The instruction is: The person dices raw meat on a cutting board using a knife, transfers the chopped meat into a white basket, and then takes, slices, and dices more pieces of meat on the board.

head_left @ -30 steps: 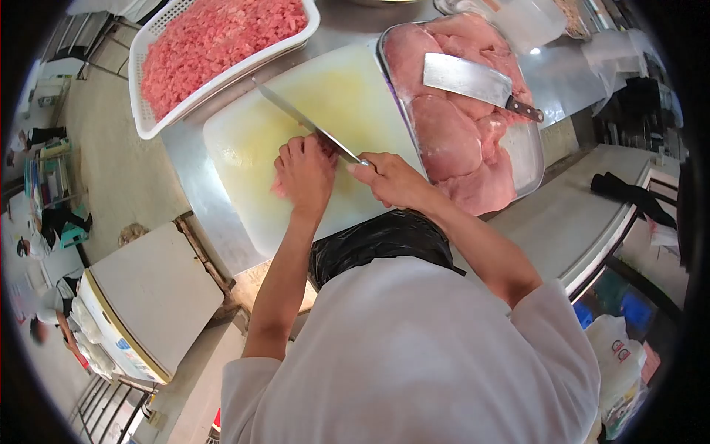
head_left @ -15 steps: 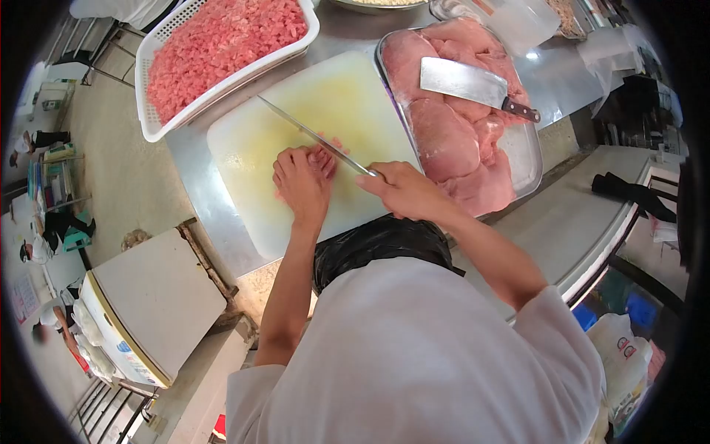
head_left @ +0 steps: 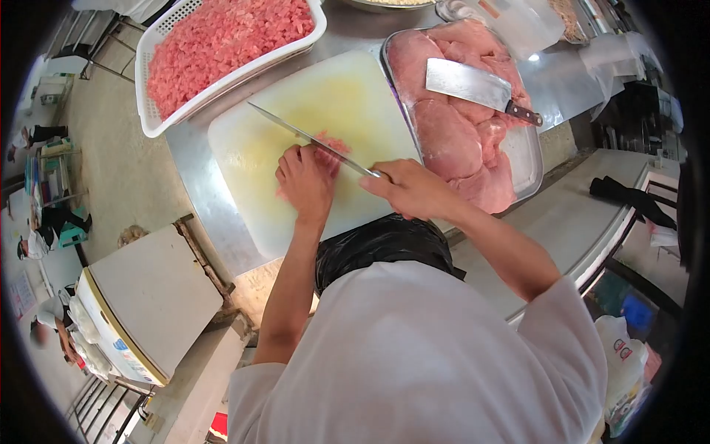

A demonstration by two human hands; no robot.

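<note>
Here on the cutting board [head_left: 251,214], close to its middle, sits the piece of meat [head_left: 328,160], tucked in under the left hand [head_left: 305,181], fingers bent and bunched over it, pressing it to the surface; where that thumb sits, one cannot tell. And the right hand [head_left: 410,186], over the board's right half, is wrapped firmly round the handle of the knife [head_left: 281,123], its long blade slanting toward the board's upper left corner and crossing right by the meat's far edge, though whether steel touches flesh is too fine to call. Just past the blade, small cut bits [head_left: 336,140] lie loose on the board. Now, that meat looks light, soft and probably slick, the sort to squash or skid, so the hold to want is from above, flat pressure, fingertips curled back from the edge. The knife looks stiff and easily lifted, best taken by the handle alone. Right of the board, a tray [head_left: 529,166] carries large cuts [head_left: 446,138], likely heavy, floppy and slippery, asking for a broad grip underneath, with a cleaver [head_left: 467,83] lying across them. Beyond the board's upper left, a white basket [head_left: 151,122] brims with diced meat [head_left: 229,55], all on the metal desk [head_left: 211,218].
</note>
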